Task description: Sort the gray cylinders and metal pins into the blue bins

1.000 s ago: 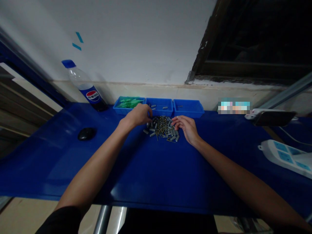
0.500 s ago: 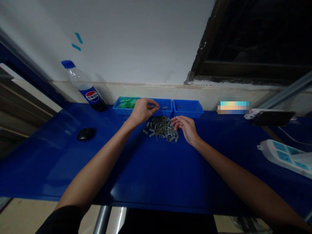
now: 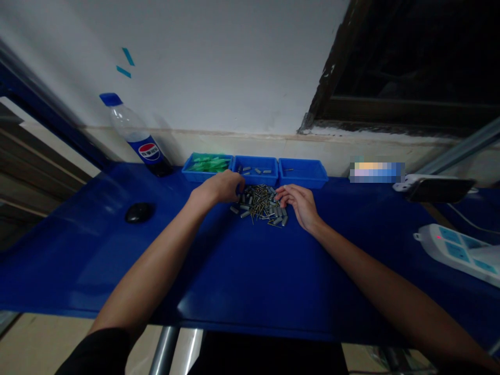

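Note:
A mixed pile of thin screws [image 3: 261, 200] and short grey cylinders [image 3: 278, 212] lies on the blue table. At its left edge is my left hand [image 3: 222, 186], fingers curled downward and closed; their tips are hidden, so what they hold cannot be made out. My right hand [image 3: 299, 204] rests by the right side of the pile, fingers apart and slightly bent, with nothing visible in it. Behind stand three blue trays: the left tray [image 3: 191, 176] holds green pieces [image 3: 209, 163], the middle tray [image 3: 269, 179] several grey cylinders, the right tray [image 3: 304, 182] one thin screw.
A cola bottle [image 3: 146, 148] stands at the back left, and a black computer mouse [image 3: 138, 212] lies in front of it. To the right are a phone [image 3: 441, 189], a white power strip [image 3: 449, 245] and a blurred-out object [image 3: 377, 172]. The wall rises behind the trays.
My left hand has moved from above the middle tray down and toward me, to the left edge of the pile. My right hand has hardly moved.

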{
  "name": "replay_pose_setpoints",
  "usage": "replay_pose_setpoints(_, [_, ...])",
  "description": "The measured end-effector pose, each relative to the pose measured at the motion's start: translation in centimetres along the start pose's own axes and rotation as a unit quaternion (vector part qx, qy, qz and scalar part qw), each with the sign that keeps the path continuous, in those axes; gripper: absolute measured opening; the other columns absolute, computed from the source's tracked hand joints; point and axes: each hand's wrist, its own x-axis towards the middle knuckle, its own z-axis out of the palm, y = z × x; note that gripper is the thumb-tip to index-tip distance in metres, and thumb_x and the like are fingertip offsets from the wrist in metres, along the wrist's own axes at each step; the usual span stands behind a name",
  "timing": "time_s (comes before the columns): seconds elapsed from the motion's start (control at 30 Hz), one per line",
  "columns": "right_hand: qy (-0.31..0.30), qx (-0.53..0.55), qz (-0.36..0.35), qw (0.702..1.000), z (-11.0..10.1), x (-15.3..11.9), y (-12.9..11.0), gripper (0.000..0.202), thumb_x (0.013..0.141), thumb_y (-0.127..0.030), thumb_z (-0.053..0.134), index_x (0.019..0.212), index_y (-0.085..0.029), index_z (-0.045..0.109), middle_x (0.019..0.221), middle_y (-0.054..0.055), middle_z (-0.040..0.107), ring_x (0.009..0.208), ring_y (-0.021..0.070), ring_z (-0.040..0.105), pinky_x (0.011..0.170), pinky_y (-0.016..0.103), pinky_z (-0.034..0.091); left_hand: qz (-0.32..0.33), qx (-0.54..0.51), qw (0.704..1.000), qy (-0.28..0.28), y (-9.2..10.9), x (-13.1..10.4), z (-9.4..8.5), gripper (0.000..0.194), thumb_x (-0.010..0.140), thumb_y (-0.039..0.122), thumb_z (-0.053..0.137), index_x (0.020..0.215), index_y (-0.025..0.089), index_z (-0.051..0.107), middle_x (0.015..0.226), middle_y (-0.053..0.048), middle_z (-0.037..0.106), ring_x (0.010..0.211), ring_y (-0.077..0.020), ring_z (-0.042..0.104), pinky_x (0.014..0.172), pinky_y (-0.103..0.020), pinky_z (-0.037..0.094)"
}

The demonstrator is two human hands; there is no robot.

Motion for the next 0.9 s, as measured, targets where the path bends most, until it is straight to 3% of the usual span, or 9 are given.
replay_pose_setpoints(0.1, [-0.001, 0.002, -0.002, 1.000, 0.0, 0.0, -0.1, 0.027, 0.088, -0.042, 0.068, 0.084, -0.018, 0.078, 0.077, 0.007, 0.076, 0.057, 0.0138, 0.060, 0.058, 0.029, 0.047, -0.007, -0.018, 1.000, -0.024, 0.2, 0.3, 0.6, 0.038, 0.072, 0.014, 0.073, 0.110, 0.019, 0.078, 0.097, -0.010, 0.078, 0.088, -0.0256, 0.072, 0.077, -0.031, 0.053])
replay_pose_setpoints(0.27, [-0.002, 0.004, 0.001, 1.000, 0.0, 0.0, 0.0, 0.026, 0.088, -0.043, 0.069, 0.083, -0.018, 0.078, 0.077, 0.007, 0.076, 0.058, 0.0141, 0.060, 0.057, 0.030, 0.047, -0.014, -0.015, 1.000, -0.011, 0.8, 0.3, 0.7, 0.040, 0.071, 0.008, 0.069, 0.109, 0.018, 0.077, 0.093, -0.012, 0.077, 0.084, -0.0257, 0.071, 0.072, -0.031, 0.052])
replay_pose_setpoints(0.53, [-0.003, -0.001, 0.000, 1.000, -0.1, 0.1, 0.2, 0.027, 0.089, -0.043, 0.068, 0.084, -0.019, 0.077, 0.079, 0.007, 0.076, 0.058, 0.0144, 0.060, 0.058, 0.030, 0.047, -0.030, 0.037, 0.999, -0.001, 1.0, 0.1, 0.7, 0.036, 0.071, 0.014, 0.071, 0.107, 0.017, 0.079, 0.098, -0.016, 0.077, 0.090, -0.0313, 0.073, 0.073, -0.035, 0.053])
replay_pose_setpoints(0.77, [-0.005, 0.002, 0.000, 1.000, 0.1, 0.0, -0.3, 0.026, 0.088, -0.043, 0.069, 0.082, -0.018, 0.078, 0.077, 0.007, 0.075, 0.057, 0.0144, 0.060, 0.058, 0.030, 0.047, 0.071, -0.098, 0.992, 0.029, 1.3, 0.2, -0.6, 0.036, 0.081, 0.016, 0.065, 0.115, 0.017, 0.076, 0.098, -0.008, 0.080, 0.084, -0.0200, 0.073, 0.078, -0.029, 0.053])
replay_pose_setpoints(0.9, [-0.005, -0.001, 0.000, 1.000, 0.0, 0.0, -0.1, 0.028, 0.088, -0.044, 0.069, 0.083, -0.018, 0.078, 0.078, 0.006, 0.075, 0.058, 0.0142, 0.060, 0.058, 0.030, 0.047, 0.094, -0.167, 0.980, 0.045, 1.2, 0.3, -1.0, 0.034, 0.088, 0.022, 0.061, 0.116, 0.016, 0.078, 0.099, -0.009, 0.081, 0.084, -0.0191, 0.074, 0.078, -0.029, 0.054])
